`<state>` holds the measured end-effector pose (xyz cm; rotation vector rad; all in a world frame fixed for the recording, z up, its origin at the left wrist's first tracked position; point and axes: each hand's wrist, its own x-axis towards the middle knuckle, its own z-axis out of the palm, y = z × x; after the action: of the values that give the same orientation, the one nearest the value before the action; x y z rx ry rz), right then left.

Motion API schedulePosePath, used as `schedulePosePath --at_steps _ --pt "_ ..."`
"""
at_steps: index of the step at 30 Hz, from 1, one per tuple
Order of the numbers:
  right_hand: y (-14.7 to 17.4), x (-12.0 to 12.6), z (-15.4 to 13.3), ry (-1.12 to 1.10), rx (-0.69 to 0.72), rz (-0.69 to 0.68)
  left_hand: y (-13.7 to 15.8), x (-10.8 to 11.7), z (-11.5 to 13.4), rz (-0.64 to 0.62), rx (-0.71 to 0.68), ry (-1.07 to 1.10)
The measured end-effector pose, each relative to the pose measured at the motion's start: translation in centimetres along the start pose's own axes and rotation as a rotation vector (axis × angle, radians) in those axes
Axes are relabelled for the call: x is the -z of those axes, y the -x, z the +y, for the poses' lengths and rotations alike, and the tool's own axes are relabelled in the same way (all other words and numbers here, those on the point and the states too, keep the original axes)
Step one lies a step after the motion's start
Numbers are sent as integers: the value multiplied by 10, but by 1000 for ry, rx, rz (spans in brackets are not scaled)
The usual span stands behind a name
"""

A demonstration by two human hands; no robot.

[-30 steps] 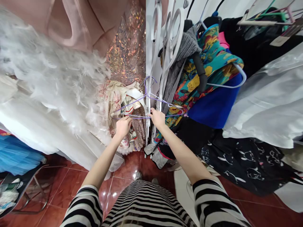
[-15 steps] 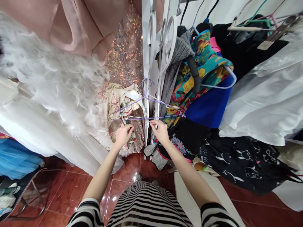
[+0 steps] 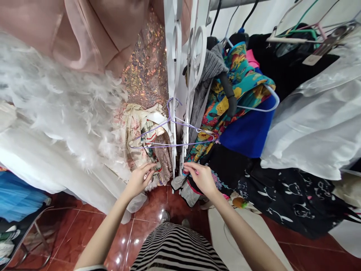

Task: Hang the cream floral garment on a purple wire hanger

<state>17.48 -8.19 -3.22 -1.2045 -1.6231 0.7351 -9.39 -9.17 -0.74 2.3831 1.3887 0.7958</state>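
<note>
Purple wire hangers [image 3: 170, 117], which look like more than one, hang by their hooks at the white metal rack frame [image 3: 175, 75], with no garment on them. My left hand [image 3: 141, 180] is below their left end, in front of a cream patterned garment [image 3: 131, 120]. Its fingers are bent, with a gap between thumb and fingertips, and it holds nothing. On the other side, my right hand [image 3: 203, 180] sits below the hangers' bottom bar, by the dark clothes. Its thumb and fingers are slightly parted, with nothing visible between them. Neither hand touches the hangers.
White feathered clothing [image 3: 76, 105] and a sequined garment [image 3: 146, 64] hang at left. To the right are a floral garment [image 3: 225, 98], a blue piece [image 3: 248, 131] and a black printed cloth [image 3: 293, 195]. A white board [image 3: 237, 241] lies on the red tiled floor [image 3: 152, 205].
Both hands have come away from the hangers' bottom bar, moving down toward me and further apart. The hangers stay hanging at the rack. The view has shifted slightly.
</note>
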Motion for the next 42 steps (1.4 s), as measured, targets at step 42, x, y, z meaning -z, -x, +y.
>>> schedulePosePath --at_steps 42 --pt "43 -25 -4 -72 -4 212 42 -40 25 -10 202 362"
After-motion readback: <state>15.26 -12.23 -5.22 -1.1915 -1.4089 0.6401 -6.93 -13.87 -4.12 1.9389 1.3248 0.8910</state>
